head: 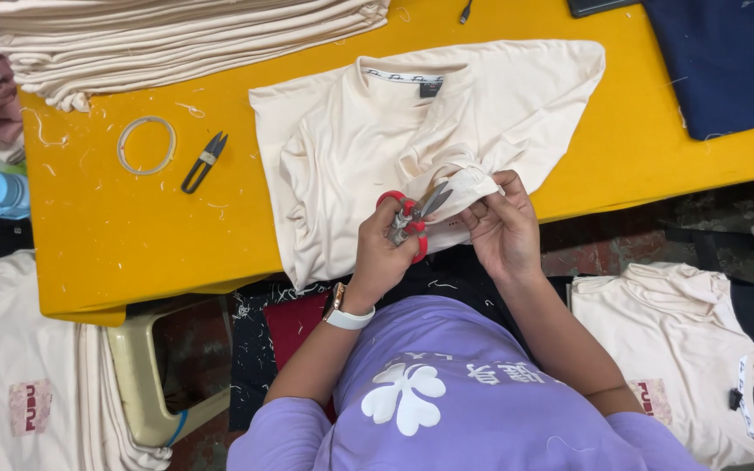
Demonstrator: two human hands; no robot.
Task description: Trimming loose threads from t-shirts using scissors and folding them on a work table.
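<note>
Scissors (412, 218) with red handles sit in your left hand (383, 253), fingers through the loops, blades parted at a bunched bit of cream shirt (377, 139). Your right hand (503, 228) pinches that fabric fold, fingers tight on it. Shirt lies spread on the yellow table (133, 235), hem hanging over the near edge. Farther left, black thread snips (204, 161) and a white ring (146, 145). Folded cream stack (176, 35) at the far edge.
</note>
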